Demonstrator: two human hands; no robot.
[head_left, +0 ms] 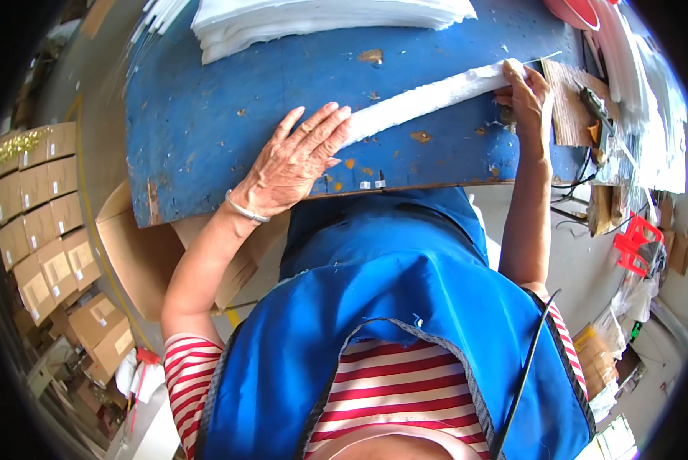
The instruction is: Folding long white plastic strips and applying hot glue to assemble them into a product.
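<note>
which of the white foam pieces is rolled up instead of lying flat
The white foam roll lying across the blue table, pressed by the left hand and right hand. The flat foam sheets sit stacked at the far edge.

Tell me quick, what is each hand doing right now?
Left hand: open, fingers spread flat, pressing one end of the white foam roll.
Right hand: closed, gripping the roll's other end.

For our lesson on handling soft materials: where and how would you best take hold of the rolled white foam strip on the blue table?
Grip the white foam roll at both ends from above. It lies long, thin and slanted across the blue table, so a middle grip would probably let it sag. The left hand already presses flat on its near end; the right hand pinches the far end.
</note>
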